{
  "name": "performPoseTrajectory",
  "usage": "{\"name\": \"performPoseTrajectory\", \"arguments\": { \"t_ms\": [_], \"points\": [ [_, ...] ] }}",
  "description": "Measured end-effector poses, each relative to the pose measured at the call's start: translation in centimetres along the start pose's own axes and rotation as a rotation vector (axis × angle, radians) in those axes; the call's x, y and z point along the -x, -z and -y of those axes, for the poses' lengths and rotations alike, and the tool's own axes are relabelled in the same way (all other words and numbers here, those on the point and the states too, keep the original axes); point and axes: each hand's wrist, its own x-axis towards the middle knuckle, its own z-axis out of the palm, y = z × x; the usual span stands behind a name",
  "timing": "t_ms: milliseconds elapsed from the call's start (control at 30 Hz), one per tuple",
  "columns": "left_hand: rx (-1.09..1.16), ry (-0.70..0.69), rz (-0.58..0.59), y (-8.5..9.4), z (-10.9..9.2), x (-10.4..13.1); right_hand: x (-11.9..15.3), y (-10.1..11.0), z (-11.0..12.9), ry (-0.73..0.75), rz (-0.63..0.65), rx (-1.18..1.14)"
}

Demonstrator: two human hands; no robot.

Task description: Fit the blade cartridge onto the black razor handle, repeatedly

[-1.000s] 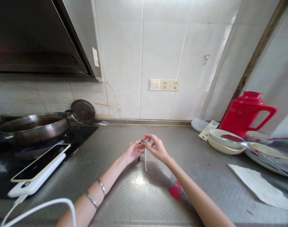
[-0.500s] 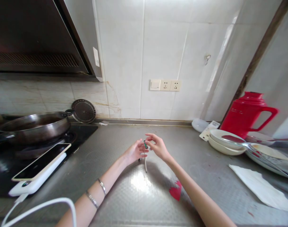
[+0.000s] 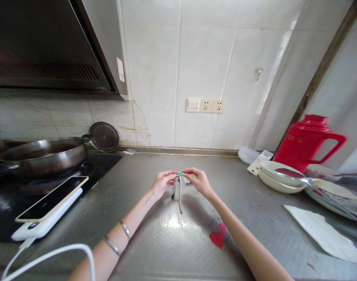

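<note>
A small, slim green piece (image 3: 180,174) is stretched level between my hands, above the metal counter; its exact kind is too small to make out. My left hand (image 3: 162,183) pinches its left end. At the other end, the thumb and fingers of my right hand (image 3: 199,182) are closed on it. Below, a thin pale cord (image 3: 180,199) lies on the counter, running toward me. Beside it on the left is a narrow dark item with a shiny end (image 3: 173,192). A small flat pale item (image 3: 187,180) shows partly behind my right hand.
To the left, a phone (image 3: 52,198) rests on a white power bank (image 3: 46,222) with a white cable, near a steel pan (image 3: 46,158) on the stove. At right stand a red thermos (image 3: 307,140), stacked bowls (image 3: 279,181) and a paper napkin (image 3: 321,232). A red patch (image 3: 218,235) marks the counter.
The green piece has turned from steep to nearly level. My left hand's fingers, spread before, have closed on its left end. More of the narrow dark item shows on the counter.
</note>
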Motion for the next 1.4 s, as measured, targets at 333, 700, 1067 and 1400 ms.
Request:
{"name": "performPoseTrajectory", "arguments": {
  "t_ms": [333, 700, 1067, 1400],
  "points": [
    [-0.012, -0.003, -0.071, 0.0, 0.4, -0.1, -0.1, 0.8, -1.5, 0.345, 0.038, 0.391],
    [-0.089, 0.043, -0.281, 0.9, 0.2, -0.7, -0.7, 4.7, -8.8, 0.140, 0.037, 0.581],
    [-0.124, 0.046, -0.280, 1.1, 0.8, -0.9, -1.0, 4.4, -9.9, 0.151, 0.154, 0.569],
    [-0.163, 0.059, -0.248, 0.9, 0.9, -0.8, -0.9, 4.2, -10.1, 0.162, 0.184, 0.563]
  ]
}}
